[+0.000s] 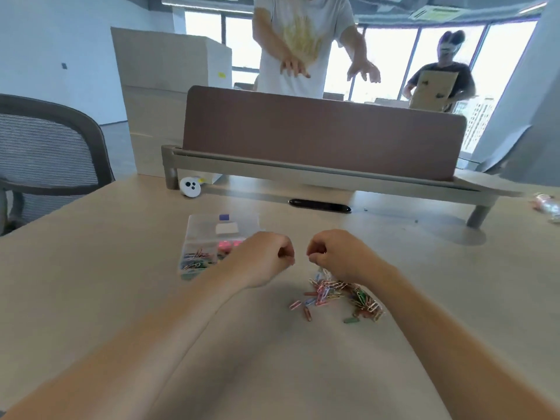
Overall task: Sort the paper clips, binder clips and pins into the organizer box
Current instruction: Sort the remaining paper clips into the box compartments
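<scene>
The desk [121,268] is a smooth, pale wood-look top. On it stands a clear plastic organizer box [194,230], rectangular, its long side running away from the person and leaning slightly to the right. Its near left compartment holds a tangle of thin wire clips in mixed colours. The compartment beside it shows something pink, too blurred to name. Farther back lie a white piece and a small blue one.

The left hand [266,256] hangs over the box's near right corner, fingers curled in against the thumb; whether anything is between them cannot be told. The right hand [333,253] is just beside it, fingertips pinched together on a few paper clips [336,295] that dangle down to the loose heap on the desk below the wrist. The heap is a jumble of pink, green, gold and reddish wire loops pointing every way. A few strays lie flat at its near left edge.

Behind the box are a white round gadget [190,187] with black dots, a glossy black oblong [319,205] and a brown fabric divider [318,131]. A mesh chair [45,153] stands at the left. Two people stand beyond the divider, one holding a cardboard box [433,89].
</scene>
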Tool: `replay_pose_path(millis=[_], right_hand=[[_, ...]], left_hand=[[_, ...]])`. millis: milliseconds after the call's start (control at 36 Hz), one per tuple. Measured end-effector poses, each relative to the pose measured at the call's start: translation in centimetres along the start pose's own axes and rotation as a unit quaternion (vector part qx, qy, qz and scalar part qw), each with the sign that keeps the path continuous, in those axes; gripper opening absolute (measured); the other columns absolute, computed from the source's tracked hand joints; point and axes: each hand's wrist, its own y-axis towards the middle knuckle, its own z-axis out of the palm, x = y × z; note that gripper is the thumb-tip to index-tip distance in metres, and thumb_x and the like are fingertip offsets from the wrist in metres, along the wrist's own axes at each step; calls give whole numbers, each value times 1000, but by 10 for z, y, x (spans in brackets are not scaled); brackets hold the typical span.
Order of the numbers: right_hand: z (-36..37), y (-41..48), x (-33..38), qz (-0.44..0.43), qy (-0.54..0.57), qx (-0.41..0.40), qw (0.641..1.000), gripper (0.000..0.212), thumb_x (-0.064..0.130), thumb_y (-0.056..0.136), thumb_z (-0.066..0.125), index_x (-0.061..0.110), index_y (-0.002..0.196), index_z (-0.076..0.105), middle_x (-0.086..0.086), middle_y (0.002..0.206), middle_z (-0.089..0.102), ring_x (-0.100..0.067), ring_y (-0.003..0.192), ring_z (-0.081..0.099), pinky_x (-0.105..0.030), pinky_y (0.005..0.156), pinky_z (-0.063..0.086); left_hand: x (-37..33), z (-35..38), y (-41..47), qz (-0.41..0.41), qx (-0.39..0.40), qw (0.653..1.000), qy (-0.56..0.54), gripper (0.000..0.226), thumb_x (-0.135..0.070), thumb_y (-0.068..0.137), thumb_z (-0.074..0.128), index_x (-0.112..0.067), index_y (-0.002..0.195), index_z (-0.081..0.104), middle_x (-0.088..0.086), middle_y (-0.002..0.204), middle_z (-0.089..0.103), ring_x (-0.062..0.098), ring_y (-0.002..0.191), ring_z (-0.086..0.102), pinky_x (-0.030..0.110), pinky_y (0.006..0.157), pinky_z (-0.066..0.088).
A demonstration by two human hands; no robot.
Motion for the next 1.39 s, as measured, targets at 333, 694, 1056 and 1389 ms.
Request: replay_pose_path(millis=[333,694,1056,1389], right_hand=[[-1,-48,-68,101,-34,86,991,62,35,85,71,13,139,49,-5,137,55,-23,122,53,-33,101,42],[18,-42,-84,90,-42,93,991,37,28,79,75,11,61,46,-3,60,43,-21,59,40,-27,45,26],[26,-20,-89,64,17,61,996,22,19,75,72,11,95,68,-9,96,68,-28,87,63,-35,71,50],[27,-24,-98,66,25,6,997,25,16,81,64,23,105,70,-1,100,63,-22,93,59,-27,71,43]], left_hand=[[-55,50,11,1,127,989,79,42,-31,85,66,-14,124,60,12,116,60,28,94,64,31,72,49],[-65,75,33,-12,148,986,78,22,-31,83,71,-13,93,62,7,94,53,28,87,59,35,70,49],[-59,90,51,-18,99,995,6,15,-20,77,72,-11,89,70,10,87,67,26,83,61,30,64,43],[-60,87,47,9,37,999,8,10,-18,84,61,-17,82,71,9,75,64,26,70,60,32,58,43]])
